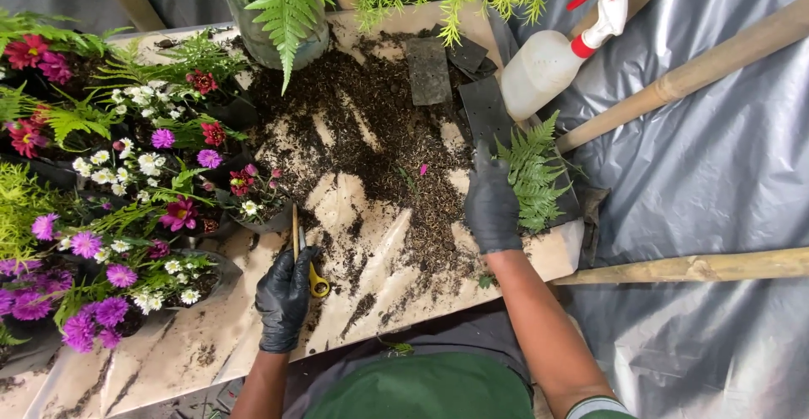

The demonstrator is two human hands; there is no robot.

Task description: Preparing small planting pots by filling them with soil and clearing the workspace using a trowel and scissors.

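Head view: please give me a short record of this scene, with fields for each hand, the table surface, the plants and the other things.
left hand: black-gloved left hand holds a yellow-handled tool, blade toward the flower pots
right hand: black-gloved right hand rests beside a small fern
table: covered in plastic sheet, with loose soil spread on it
plants: potted flowers, pink, purple, red and white, at the left
other: white spray bottle with red trigger; wooden poles

Between your hands, the soil-strewn desk (371, 217) lies open; potted flowers (126, 183) crowd the left, and a spray bottle (548, 65) and fern (531, 175) block the right.
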